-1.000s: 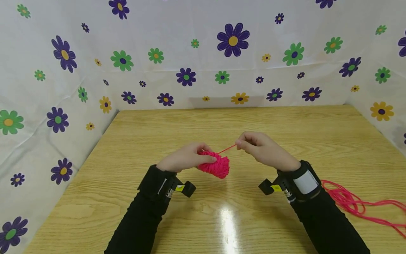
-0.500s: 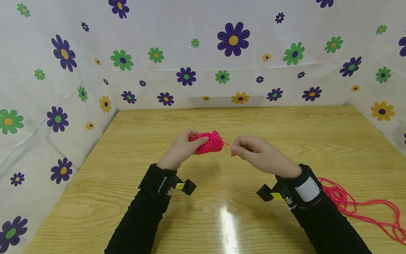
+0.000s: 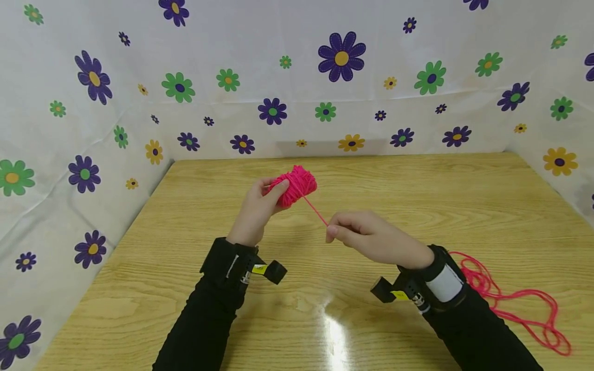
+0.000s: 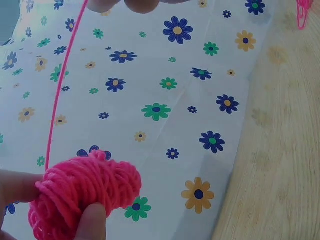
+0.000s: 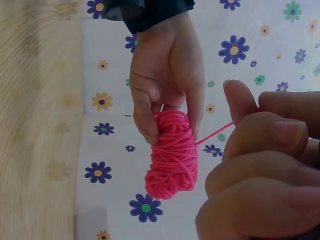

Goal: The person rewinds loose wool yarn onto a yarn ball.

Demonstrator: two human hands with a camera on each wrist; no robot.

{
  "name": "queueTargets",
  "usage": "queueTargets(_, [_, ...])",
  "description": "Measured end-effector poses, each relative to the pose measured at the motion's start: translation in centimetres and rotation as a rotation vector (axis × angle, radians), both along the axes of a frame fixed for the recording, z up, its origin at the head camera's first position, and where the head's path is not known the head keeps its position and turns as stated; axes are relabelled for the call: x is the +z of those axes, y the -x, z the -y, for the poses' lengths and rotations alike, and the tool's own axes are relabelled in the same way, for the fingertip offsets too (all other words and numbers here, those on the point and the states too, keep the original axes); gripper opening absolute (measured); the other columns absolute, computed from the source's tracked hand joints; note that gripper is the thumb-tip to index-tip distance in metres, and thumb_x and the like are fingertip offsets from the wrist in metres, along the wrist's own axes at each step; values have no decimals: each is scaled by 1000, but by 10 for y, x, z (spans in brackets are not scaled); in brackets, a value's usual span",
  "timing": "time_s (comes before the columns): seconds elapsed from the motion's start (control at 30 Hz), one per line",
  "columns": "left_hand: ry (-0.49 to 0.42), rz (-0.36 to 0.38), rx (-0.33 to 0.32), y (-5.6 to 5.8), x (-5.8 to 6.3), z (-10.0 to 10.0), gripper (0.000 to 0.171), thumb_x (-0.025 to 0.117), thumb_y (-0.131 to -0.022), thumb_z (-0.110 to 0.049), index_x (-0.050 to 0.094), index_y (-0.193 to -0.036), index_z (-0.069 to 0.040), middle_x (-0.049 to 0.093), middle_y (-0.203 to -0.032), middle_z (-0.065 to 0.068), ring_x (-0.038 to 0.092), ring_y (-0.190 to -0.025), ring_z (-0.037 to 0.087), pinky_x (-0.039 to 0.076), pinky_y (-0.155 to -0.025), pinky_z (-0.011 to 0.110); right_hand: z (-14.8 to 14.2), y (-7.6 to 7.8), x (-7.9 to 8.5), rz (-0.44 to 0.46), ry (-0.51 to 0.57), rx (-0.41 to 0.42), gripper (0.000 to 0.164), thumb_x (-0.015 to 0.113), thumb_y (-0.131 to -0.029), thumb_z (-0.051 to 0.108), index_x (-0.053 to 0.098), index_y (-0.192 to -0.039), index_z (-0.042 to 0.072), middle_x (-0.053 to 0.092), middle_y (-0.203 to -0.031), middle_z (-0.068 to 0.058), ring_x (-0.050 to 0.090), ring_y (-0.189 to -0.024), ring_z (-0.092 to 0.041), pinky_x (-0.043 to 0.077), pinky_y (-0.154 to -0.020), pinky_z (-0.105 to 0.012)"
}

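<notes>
A small ball of bright pink yarn (image 3: pixel 299 184) is held above the table by my left hand (image 3: pixel 257 208), thumb on the near side and fingers behind. Its wound strands show clearly in the left wrist view, where the ball (image 4: pixel 90 190) sits between thumb and finger. From the ball a taut strand (image 3: pixel 315 210) slants down to my right hand (image 3: pixel 371 237), which pinches it between thumb and forefinger. In the right wrist view the other fingers of the right hand (image 5: pixel 260 170) are curled in, and the strand (image 5: pixel 215 134) runs across to the ball.
Loose loops of the same yarn (image 3: pixel 524 296) lie on the wooden table (image 3: pixel 209 319) beside my right forearm. A white cloth with printed flowers (image 3: pixel 297 82) hangs behind the table and along its sides. Each wrist wears a black strapped camera (image 3: pixel 394 291).
My left hand has tilted and moved the yarn ball up and to the left. The right hand has come lower and slightly left, keeping its pinch. The loose loops on the table have shifted left.
</notes>
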State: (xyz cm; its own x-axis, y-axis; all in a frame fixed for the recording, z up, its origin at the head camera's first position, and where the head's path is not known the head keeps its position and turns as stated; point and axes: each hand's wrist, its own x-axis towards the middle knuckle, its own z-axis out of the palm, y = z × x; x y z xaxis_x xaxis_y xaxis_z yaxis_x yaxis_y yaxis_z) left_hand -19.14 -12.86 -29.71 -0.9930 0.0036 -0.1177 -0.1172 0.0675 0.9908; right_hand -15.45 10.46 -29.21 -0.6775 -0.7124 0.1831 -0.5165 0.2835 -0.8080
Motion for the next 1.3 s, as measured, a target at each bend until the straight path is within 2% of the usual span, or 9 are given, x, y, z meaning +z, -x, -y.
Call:
queueTargets(0.17, [-126, -24, 38, 1, 3, 2, 48, 47, -106, -21, 32, -145, 5, 45, -134, 17, 57, -108, 20, 54, -87, 18, 1, 1, -2, 14, -29, 34, 24, 45, -107, 11, 64, -98, 0, 37, -69, 4, 34, -59, -8, 31, -57, -25])
queueTargets(0.27, [-231, -34, 34, 0, 6, 4, 47, 43, -107, -20, 31, -145, 5, 46, -132, 14, 57, -101, 14, 54, -83, 15, 2, 1, -4, 31, -65, 39, 25, 44, -107, 11, 65, -98, 1, 35, -68, 4, 32, -59, -7, 30, -57, -24])
queueTargets(0.37, [-355, -29, -8, -3, 9, 8, 46, 41, -108, -19, 30, -146, 5, 48, -128, 10, 58, -98, 11, 54, -84, 15, 2, 3, -6, 55, -101, 43, 25, 43, -106, 9, 65, -99, 1, 34, -67, 4, 30, -58, -7, 29, -58, -23])
queueTargets(0.53, [-581, 57, -112, -9, 15, 12, 45, 39, -108, -21, 32, -149, -3, 48, -125, 5, 59, -97, 10, 54, -85, 15, 1, 7, -10, 95, -137, 60, 24, 43, -105, 8, 66, -100, 0, 32, -64, 6, 28, -55, -6, 28, -56, -23])
queueTargets(0.67, [-642, 101, -209, -14, 19, 14, 38, 38, -108, -21, 39, -144, -8, 48, -124, 6, 61, -97, 11, 54, -85, 17, -1, 11, -13, 103, -157, 56, 24, 45, -105, 10, 66, -100, -1, 32, -62, 7, 29, -54, -6, 28, -54, -23])
queueTargets(0.87, [-498, 83, -408, -19, 21, 17, 36, 39, -107, -22, 42, -137, -4, 55, -117, 4, 62, -97, 12, 54, -87, 18, -3, 17, -16, 109, -195, 22, 23, 48, -104, 12, 66, -98, -1, 33, -62, 6, 31, -54, -8, 28, -53, -23])
queueTargets(1.0, [-374, 45, -546, -18, 18, 19, 42, 55, -102, -29, 51, -130, 2, 62, -107, 1, 62, -92, 12, 55, -82, 19, -5, 20, -17, 103, -204, -8, 23, 47, -103, 9, 66, -101, -3, 40, -66, 4, 35, -57, -10, 31, -54, -23])
queueTargets(1.1, [-289, 33, -644, -18, 17, 20, 58, 69, -93, -38, 53, -126, 6, 65, -101, 0, 64, -86, 10, 55, -78, 20, -8, 23, -16, 91, -192, -26, 23, 47, -104, 10, 66, -102, -2, 41, -68, 3, 36, -58, -10, 31, -55, -23])
queueTargets(1.3, [-24, 42, -820, -19, 19, 16, 60, 62, -96, -35, 46, -128, 13, 62, -102, 0, 61, -88, 11, 54, -81, 21, -12, 23, -13, 62, -159, -59, 20, 49, -104, 11, 64, -93, 2, 38, -69, 3, 36, -62, -12, 31, -56, -26])
